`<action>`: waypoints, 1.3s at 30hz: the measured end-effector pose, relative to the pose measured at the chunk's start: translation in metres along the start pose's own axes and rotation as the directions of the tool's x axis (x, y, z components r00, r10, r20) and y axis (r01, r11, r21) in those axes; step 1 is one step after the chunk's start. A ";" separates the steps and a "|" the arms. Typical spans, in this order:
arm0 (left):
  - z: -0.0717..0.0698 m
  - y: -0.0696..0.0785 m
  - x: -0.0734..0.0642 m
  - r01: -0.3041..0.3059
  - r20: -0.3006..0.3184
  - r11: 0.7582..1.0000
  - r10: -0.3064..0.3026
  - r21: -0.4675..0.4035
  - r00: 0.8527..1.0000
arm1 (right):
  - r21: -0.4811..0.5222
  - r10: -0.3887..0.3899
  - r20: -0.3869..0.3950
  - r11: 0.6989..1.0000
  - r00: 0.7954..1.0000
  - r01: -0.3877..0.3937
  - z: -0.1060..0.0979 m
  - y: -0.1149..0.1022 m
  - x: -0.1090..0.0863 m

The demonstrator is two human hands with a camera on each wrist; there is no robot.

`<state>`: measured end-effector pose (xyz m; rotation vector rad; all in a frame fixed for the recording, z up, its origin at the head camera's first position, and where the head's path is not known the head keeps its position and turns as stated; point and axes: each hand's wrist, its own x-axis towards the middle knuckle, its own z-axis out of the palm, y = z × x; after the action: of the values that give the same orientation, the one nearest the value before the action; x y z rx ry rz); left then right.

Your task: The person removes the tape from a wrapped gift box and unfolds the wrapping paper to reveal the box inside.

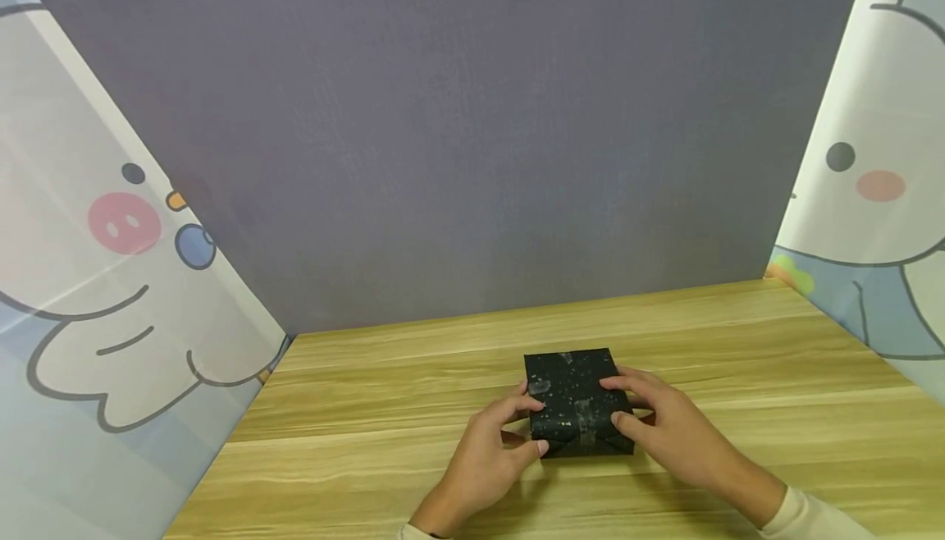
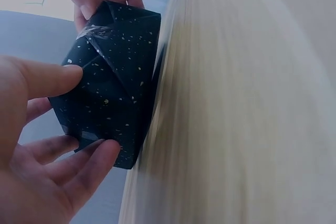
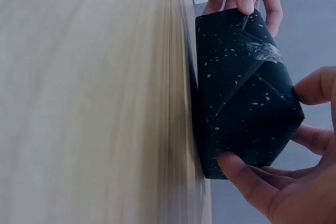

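Note:
A small box wrapped in black speckled paper (image 1: pixel 572 388) is on or just over the wooden table, between both hands. Clear tape (image 3: pixel 264 52) holds down the folded paper on its near end. At the box's left side, my left hand (image 1: pixel 489 450) holds it with curled fingers, the thumb at the near left corner. My right hand (image 1: pixel 675 432) grips the opposite side, its thumb and a fingertip on the top edge. In the left wrist view the left fingertips (image 2: pixel 107 153) touch the lower side of the wrapped box. Its underside is hidden.
The wood-grain table (image 1: pixel 369 409) extends on every side of the box. Behind it rises a plain grey panel (image 1: pixel 472 130). Cartoon-printed sheets stand at the left (image 1: pixel 66 154) and right (image 1: pixel 871 212).

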<state>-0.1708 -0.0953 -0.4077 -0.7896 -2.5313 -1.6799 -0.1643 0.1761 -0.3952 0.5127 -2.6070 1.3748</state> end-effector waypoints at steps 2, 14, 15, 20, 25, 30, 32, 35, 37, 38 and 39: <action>0.000 0.000 0.000 -0.004 -0.003 1.000 0.004 0.009 1.000 | -0.008 -0.002 -0.001 1.000 1.000 0.002 0.000 0.000 0.000; 0.000 0.001 0.001 0.015 -0.015 0.999 -0.014 0.052 1.000 | -0.035 -0.005 0.007 0.999 1.000 0.005 0.002 -0.005 0.001; 0.000 0.001 0.001 0.015 -0.016 0.998 -0.014 0.053 1.000 | -0.038 -0.007 0.007 0.999 1.000 0.007 0.002 -0.005 0.001; 0.000 0.000 0.001 0.018 -0.008 0.998 -0.018 0.056 1.000 | -0.027 0.002 0.035 1.000 0.999 -0.001 0.001 -0.004 0.001; 0.000 0.000 0.001 0.018 0.003 0.998 -0.018 0.052 1.000 | -0.035 0.037 0.095 0.999 0.995 -0.034 -0.001 -0.003 0.000; 0.000 0.001 0.002 0.012 0.016 0.998 -0.013 0.061 1.000 | -0.053 0.057 0.125 0.997 0.990 -0.051 -0.001 -0.002 0.000; -0.001 0.002 0.002 0.017 0.020 0.997 -0.019 0.074 1.000 | -0.054 0.061 0.129 0.997 0.990 -0.055 -0.001 -0.002 0.000; -0.001 0.004 0.004 0.054 0.007 0.995 -0.055 0.085 0.998 | -0.060 0.059 0.124 0.997 0.990 -0.052 -0.001 -0.002 0.000; -0.001 0.007 0.005 0.083 -0.012 0.992 -0.083 0.094 0.997 | -0.073 0.053 0.119 0.996 0.992 -0.044 0.000 -0.001 0.000; 0.000 0.008 0.006 0.097 -0.021 0.991 -0.096 0.094 0.995 | -0.078 0.049 0.118 0.996 0.992 -0.040 0.000 -0.001 0.000; 0.000 0.010 0.008 0.109 -0.032 0.989 -0.107 0.095 0.994 | -0.083 0.053 0.115 0.996 0.992 -0.044 0.000 -0.002 0.000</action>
<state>-0.1737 -0.0893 -0.3974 -0.6297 -2.6582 -1.5703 -0.1635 0.1753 -0.3940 0.5378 -2.7727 1.2847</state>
